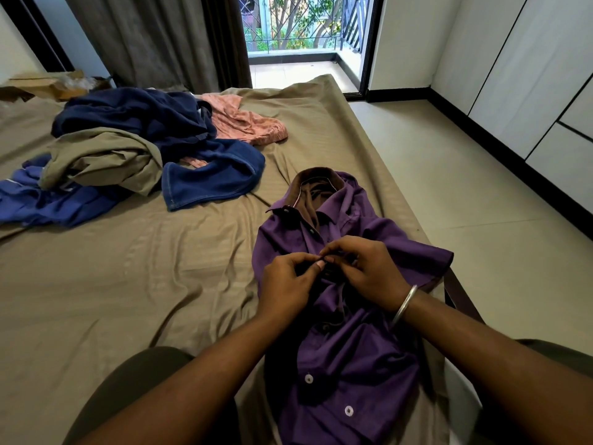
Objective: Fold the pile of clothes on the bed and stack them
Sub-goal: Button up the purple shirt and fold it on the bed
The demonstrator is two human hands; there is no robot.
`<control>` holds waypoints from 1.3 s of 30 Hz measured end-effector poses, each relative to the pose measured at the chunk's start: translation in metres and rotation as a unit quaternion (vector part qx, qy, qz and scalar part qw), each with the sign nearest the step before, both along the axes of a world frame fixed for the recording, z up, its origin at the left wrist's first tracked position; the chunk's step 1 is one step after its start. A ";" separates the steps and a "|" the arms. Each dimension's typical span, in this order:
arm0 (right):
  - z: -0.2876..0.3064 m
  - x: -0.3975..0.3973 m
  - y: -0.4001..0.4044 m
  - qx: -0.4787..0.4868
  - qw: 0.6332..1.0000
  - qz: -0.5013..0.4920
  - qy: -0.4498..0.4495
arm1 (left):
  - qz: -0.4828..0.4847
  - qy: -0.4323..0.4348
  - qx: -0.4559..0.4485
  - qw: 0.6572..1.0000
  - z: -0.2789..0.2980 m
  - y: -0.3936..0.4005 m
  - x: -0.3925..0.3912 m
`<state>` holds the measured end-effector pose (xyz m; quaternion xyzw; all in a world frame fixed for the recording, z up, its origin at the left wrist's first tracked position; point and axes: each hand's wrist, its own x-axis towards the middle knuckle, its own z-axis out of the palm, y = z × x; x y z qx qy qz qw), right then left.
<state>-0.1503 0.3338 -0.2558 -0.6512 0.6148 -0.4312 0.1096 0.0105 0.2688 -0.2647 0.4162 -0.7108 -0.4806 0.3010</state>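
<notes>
Bedsheet (128,284), olive and creased, fills most of what we see; the bed's left side and near end run out of view. On its far left part we find the pile of clothes (134,155): a dark navy garment (134,114) on top, a khaki piece (106,159) bunched in front of it, a blue denim-like piece (211,178) reaching toward us, a lighter blue garment (41,200) cut off at the left edge, and a pink patterned one (244,123) at the back. How many garments lie tangled there we cannot tell, since they overlap.

Nearer us, by the bed's right edge, the purple shirt (346,354) lies front up, collar pointing away, its brown inner collar lining showing. Its hem runs under our arms and off the bottom, and the left sleeve is folded under or hidden.

Our left hand (288,284) and right hand (372,271) meet at the shirt's placket, fingers curled and pinching the cloth at mid-chest. The button between them is hidden behind the fingertips, so we cannot say whether it is fastened. Two white buttons (308,378) lower down show plainly. A metal bangle (405,304) circles our right wrist.
</notes>
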 end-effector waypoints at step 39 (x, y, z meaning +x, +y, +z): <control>-0.007 -0.003 0.002 0.098 0.990 -0.104 0.000 | -0.135 -0.182 0.248 0.942 0.033 0.010 0.009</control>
